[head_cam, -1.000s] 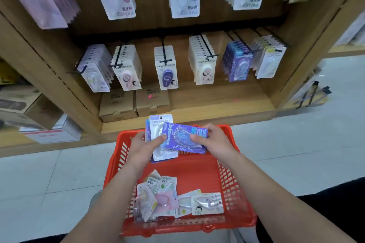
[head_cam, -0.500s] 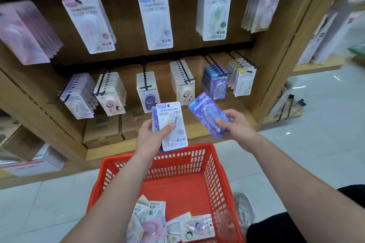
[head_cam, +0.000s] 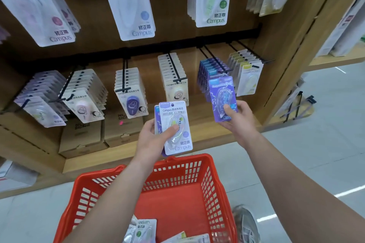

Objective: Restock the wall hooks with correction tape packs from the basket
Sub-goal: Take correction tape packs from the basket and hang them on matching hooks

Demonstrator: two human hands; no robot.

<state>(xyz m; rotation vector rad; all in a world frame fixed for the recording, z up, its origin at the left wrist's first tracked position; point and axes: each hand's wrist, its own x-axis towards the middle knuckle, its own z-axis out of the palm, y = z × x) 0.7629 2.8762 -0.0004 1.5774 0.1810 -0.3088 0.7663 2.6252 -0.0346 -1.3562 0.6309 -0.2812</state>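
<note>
My right hand (head_cam: 236, 118) pinches a purple correction tape pack (head_cam: 222, 96) by its lower end. The pack is upright, right in front of the row of matching purple packs (head_cam: 208, 72) on a black wall hook (head_cam: 216, 61). My left hand (head_cam: 153, 140) holds a small stack of packs, a white Campus pack (head_cam: 174, 126) in front and purple ones behind. Below, the red basket (head_cam: 177, 175) holds several more packs (head_cam: 144, 229) at its near end.
The lower row of hooks carries lilac, pink, purple-cartoon, cream and yellow-green packs (head_cam: 246, 77). Bigger Campus packs (head_cam: 130, 2) hang above. Cardboard boxes (head_cam: 83, 136) stand on the wooden shelf floor. A wooden side panel (head_cam: 286, 65) bounds the bay on the right. A shoe (head_cam: 245, 223) is beside the basket.
Both hands rose from the basket toward the hooks. My right hand carried the purple pack up and right and turned it upright before the purple row. The view tilted upward.
</note>
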